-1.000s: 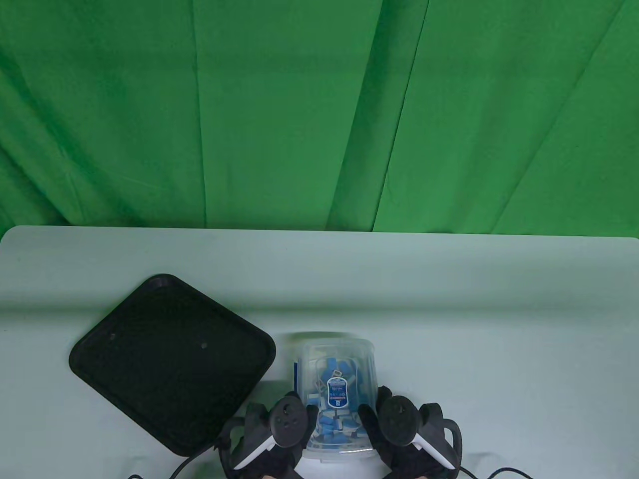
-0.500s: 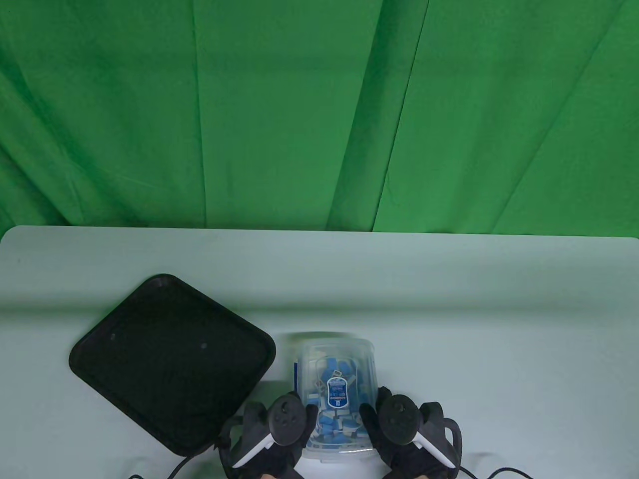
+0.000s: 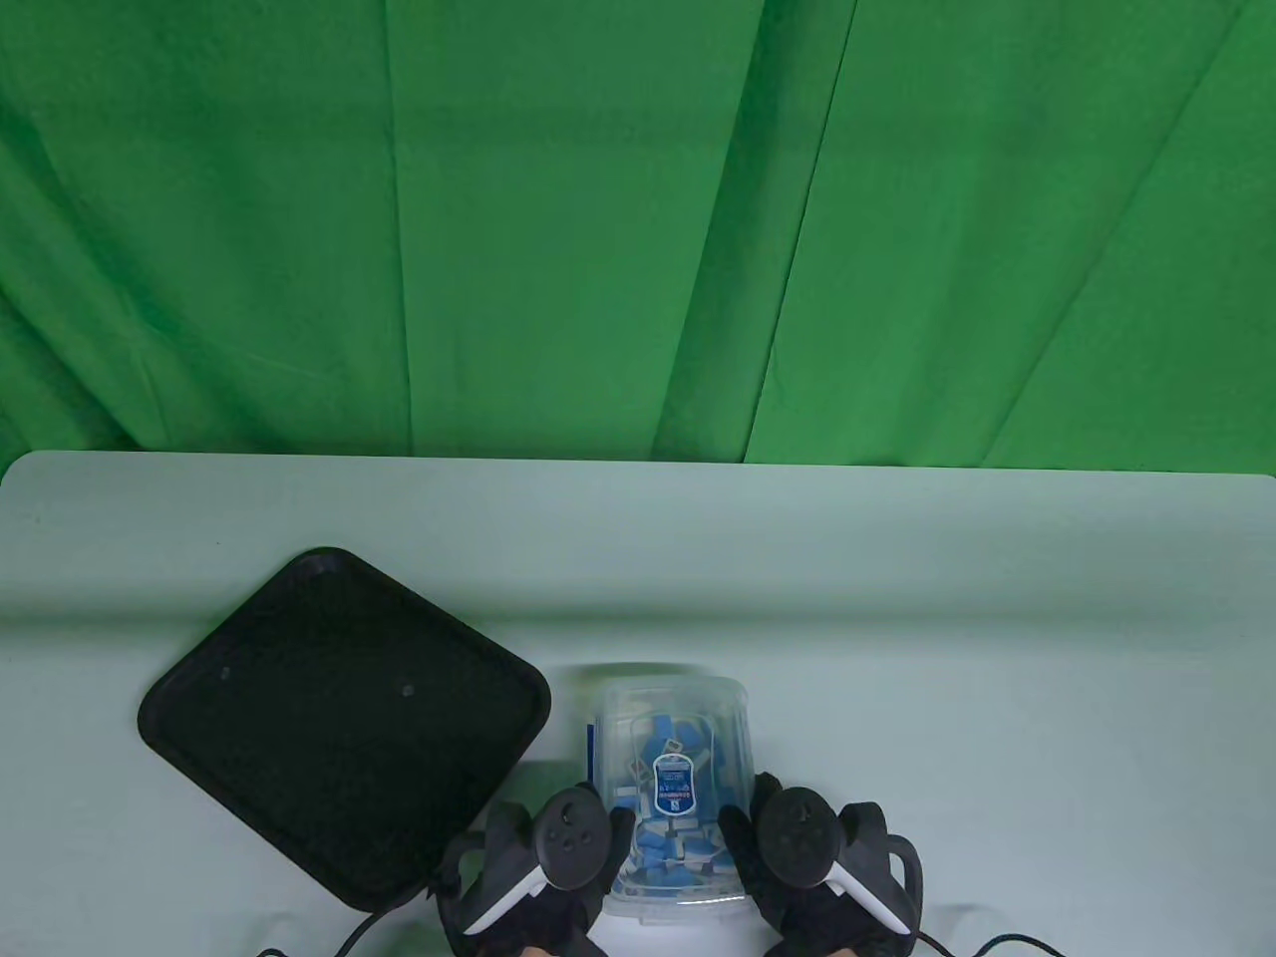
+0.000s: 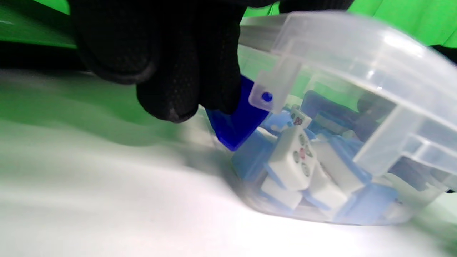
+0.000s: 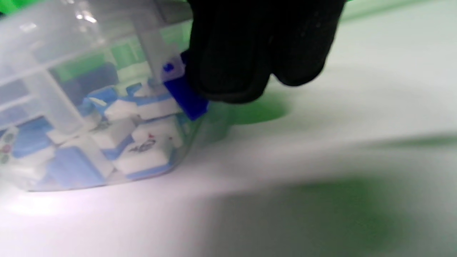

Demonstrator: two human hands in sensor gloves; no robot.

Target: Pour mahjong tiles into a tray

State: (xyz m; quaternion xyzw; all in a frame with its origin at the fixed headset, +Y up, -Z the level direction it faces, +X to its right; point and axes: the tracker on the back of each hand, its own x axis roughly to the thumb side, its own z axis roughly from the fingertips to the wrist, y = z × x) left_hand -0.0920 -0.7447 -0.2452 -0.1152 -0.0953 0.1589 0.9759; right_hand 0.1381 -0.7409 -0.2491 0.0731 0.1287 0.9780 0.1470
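A clear plastic box [image 3: 670,768] with a lid stands on the table near the front edge, holding several blue-and-white mahjong tiles [image 3: 666,849]. My left hand [image 3: 558,847] is at its left side; in the left wrist view its fingers [image 4: 171,71] touch the blue latch [image 4: 237,121] of the box [image 4: 357,117]. My right hand [image 3: 797,842] is at its right side; in the right wrist view its fingers [image 5: 242,57] touch the other blue latch [image 5: 185,96] of the box [image 5: 71,107]. The black square tray [image 3: 344,723] lies empty to the left of the box.
The pale table [image 3: 947,648] stretches behind and right of the box. A green cloth [image 3: 638,229] hangs behind the table. Cables [image 3: 359,932] trail from the hands at the front edge.
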